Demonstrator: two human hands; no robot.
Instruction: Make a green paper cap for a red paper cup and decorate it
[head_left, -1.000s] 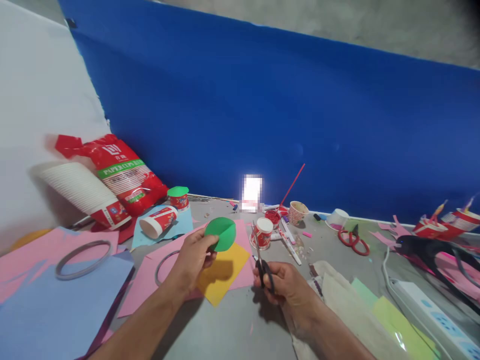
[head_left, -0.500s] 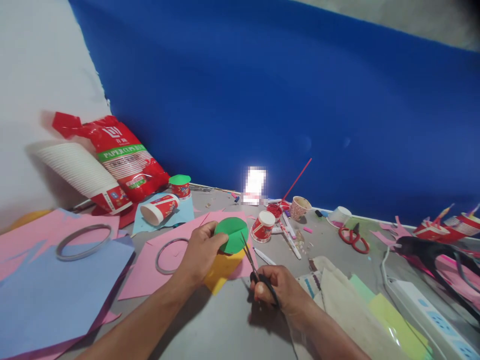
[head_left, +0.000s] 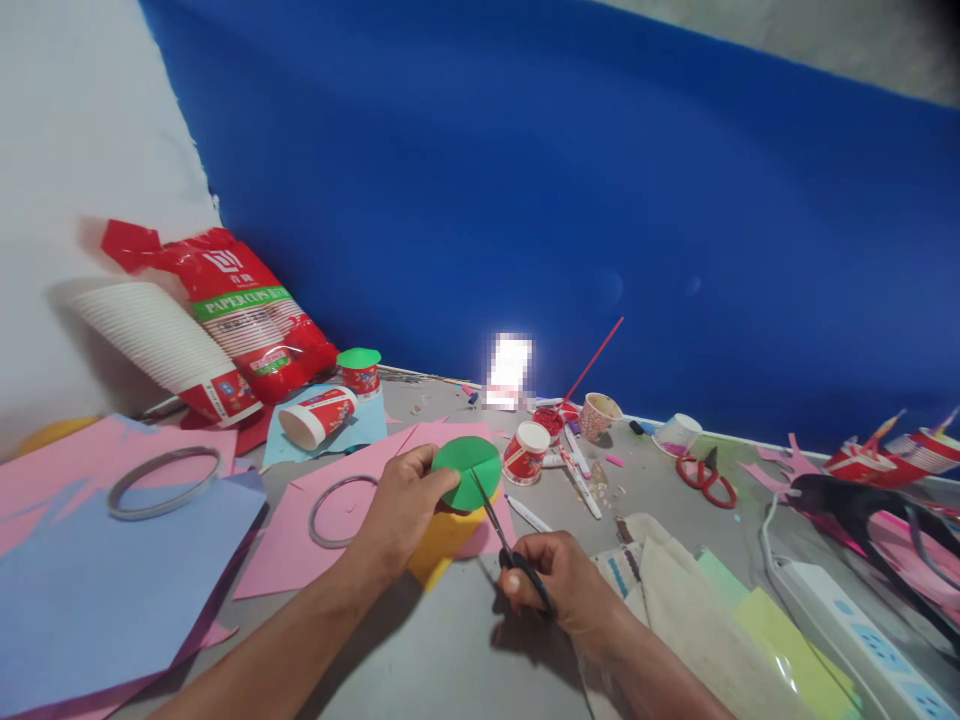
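Observation:
Between thumb and fingers, my left hand pinches the left side of a green paper circle, which has a crease across it. My right hand grips black-handled scissors by their loops. The scissor blades reach over the lower middle of the circle, their tips near its centre, and look nearly closed. Below the circle lie a yellow paper piece and pink paper with a grey ring on it. A red paper cup stands upside down just right of the circle.
At the left, blue paper carries another grey ring. Stacked cups lean by a red cup bag. A green-topped cup stands behind. Red-handled scissors, a cloth and a power strip are at right.
The scissor blades have come together and their tips have moved left, over the middle of the green circle. The left hand still holds the circle, which has shifted very slightly right.

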